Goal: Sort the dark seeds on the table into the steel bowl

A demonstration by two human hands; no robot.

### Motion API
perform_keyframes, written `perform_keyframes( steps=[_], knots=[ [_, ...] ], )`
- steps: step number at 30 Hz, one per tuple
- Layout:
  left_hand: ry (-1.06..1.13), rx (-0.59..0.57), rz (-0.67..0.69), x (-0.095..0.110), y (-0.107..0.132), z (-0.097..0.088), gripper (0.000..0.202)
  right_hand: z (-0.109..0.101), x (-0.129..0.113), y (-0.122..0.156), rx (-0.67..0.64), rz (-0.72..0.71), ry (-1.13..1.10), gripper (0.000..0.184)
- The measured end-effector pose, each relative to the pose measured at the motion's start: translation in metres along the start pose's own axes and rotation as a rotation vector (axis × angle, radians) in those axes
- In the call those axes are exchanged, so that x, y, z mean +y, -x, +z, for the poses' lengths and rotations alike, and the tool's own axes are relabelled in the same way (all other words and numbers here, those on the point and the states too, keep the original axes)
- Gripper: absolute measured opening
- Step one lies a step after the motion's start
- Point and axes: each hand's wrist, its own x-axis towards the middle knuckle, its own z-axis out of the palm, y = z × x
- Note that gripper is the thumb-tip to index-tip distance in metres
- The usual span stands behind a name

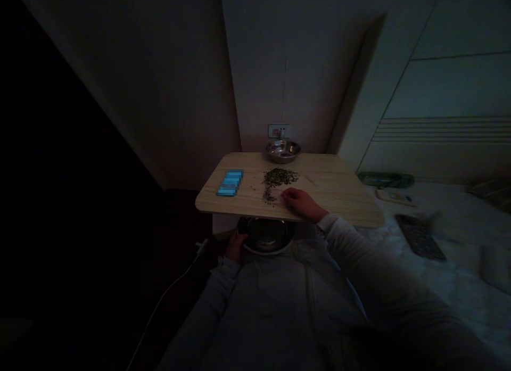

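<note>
Long grey fabric sleeve [379, 264] nearest. Round pale-rimmed bowl [268, 252] close before me, my left hand [235, 247] clasping its side. My right hand [302, 202] at pale wooden table [335, 192], fingers [289, 194] bunched, can't tell on what, beside loose small dark-green grains [279, 176].

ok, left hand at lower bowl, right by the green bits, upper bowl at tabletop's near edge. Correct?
Wrong edge: head view shows the upper bowl at the far edge of the tabletop. Left hand at the lower bowl, right hand by the green bits: correct.
</note>
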Motion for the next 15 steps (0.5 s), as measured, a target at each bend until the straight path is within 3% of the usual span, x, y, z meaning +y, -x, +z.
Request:
perform_keyframes(
  steps=[15],
  knots=[
    [0.0,-0.03,0.01,0.001,0.0,0.0,0.015,0.003,-0.004,0.013,-0.141,-0.086,-0.088,0.018]
  ],
)
